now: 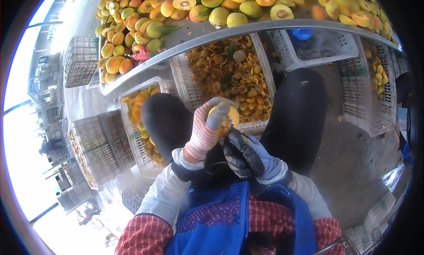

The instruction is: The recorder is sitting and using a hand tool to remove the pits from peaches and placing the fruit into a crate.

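Above my lap, my left hand, in a pink-and-grey striped glove, holds a yellow peach with its cut, brownish side turned toward my right hand. My right hand wears a glove with a black coating, and its fingers are curled. At its thumb and forefinger a small metal tool touches the fruit; most of this tool is hidden in the fist, so its exact kind cannot be made out. Under and beyond my hands, a white crate holds many orange-brown fruit scraps and a few leaves.
Ahead, a metal-rimmed table carries a heap of whole and halved peaches; a red-handled object lies there. A crate of fruit stands by my left knee. At the right are a crate with a blue object and stacked crates.
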`<state>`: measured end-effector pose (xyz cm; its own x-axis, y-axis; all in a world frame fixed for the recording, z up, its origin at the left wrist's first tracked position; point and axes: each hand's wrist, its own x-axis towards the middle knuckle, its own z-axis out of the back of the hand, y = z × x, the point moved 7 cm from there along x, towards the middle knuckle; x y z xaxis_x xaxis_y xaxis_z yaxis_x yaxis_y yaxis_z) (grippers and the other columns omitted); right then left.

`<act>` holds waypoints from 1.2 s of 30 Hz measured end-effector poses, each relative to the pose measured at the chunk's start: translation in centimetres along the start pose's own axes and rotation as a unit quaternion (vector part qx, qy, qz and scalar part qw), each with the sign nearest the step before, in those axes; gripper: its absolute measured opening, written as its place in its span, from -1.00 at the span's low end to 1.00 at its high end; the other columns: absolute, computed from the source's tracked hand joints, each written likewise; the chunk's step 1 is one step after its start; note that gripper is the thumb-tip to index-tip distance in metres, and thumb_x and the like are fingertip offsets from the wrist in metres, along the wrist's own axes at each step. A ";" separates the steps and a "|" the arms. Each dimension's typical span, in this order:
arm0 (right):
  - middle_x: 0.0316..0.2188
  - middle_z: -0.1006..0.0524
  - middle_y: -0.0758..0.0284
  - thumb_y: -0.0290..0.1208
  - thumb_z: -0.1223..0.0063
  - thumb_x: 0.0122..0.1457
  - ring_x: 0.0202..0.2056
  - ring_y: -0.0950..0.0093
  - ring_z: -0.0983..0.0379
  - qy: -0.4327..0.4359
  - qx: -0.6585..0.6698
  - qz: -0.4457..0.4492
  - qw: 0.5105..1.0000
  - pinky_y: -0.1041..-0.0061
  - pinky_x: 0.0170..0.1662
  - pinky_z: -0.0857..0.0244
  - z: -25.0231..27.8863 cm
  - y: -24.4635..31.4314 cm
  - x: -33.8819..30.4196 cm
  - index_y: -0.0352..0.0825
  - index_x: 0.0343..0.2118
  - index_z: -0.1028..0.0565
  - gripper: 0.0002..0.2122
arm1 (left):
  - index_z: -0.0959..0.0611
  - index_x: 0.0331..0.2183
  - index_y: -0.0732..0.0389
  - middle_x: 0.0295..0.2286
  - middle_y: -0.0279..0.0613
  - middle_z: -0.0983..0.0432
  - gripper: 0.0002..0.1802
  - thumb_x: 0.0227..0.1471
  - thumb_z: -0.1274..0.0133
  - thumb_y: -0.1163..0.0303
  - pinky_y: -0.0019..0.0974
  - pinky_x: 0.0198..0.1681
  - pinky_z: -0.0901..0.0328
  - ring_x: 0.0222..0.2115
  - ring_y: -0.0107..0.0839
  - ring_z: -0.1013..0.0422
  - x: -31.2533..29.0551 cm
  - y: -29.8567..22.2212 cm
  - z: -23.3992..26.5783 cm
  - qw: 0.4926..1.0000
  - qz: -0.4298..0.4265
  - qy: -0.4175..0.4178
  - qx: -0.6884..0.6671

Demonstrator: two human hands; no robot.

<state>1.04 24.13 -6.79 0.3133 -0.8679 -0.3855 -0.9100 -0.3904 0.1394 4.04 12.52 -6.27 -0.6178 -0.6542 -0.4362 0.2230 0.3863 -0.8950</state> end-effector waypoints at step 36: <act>-0.76 -0.19 0.52 0.11 0.30 0.27 -0.81 0.67 -0.01 -0.021 0.042 -0.052 0.998 0.65 -0.75 0.09 1.7 0.2 2.4 -0.23 -0.38 -0.42 -0.55 | -0.58 -0.38 0.31 -0.50 -0.26 -0.46 -0.80 0.11 -0.07 0.35 -0.44 -0.35 -0.26 -0.48 -0.55 -0.31 -7.3 -9.2 22.4 0.715 -0.059 -0.416 0.559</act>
<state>1.16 22.52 -9.27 0.3972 -0.8093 -0.4329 -0.8931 -0.4494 0.0207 23.43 -0.82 3.08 -0.1233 -0.9794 0.1597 0.9569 -0.1600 -0.2424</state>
